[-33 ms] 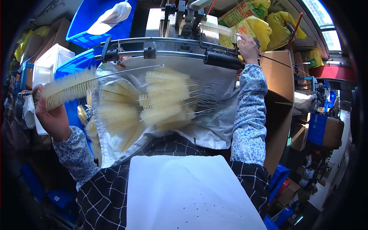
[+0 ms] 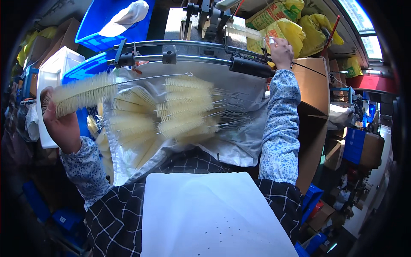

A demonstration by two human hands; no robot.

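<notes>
My left hand (image 2: pixel 62 120) is closed around the bristly end of a cream bottle brush (image 2: pixel 85 94). Its twisted wire stem points right and ends in a small loop. Far right, beyond a metal rail, my right hand (image 2: pixel 281 52) is closed at the right end of a second brush (image 2: pixel 244 32), which lies across the machine (image 2: pixel 209 25); its exact grip is partly hidden by the fingers. Between my arms, a heap of similar brushes (image 2: pixel 186 105) rests on a silvery sheet (image 2: pixel 239 156), wire stems mostly to the right.
Two metal rods (image 2: pixel 192 58) with a black roller (image 2: pixel 250 67) cross in front of the machine. Blue crates (image 2: pixel 96 40), one with a white cap (image 2: pixel 126 18), stand far left beside a white bin (image 2: pixel 51 81). A cardboard box (image 2: pixel 312 81) and yellow sacks (image 2: pixel 284 34) are at right.
My left hand and its brush have shifted slightly right. My right hand has moved a little to the right, staying by the second brush. The whole view has shifted slightly too.
</notes>
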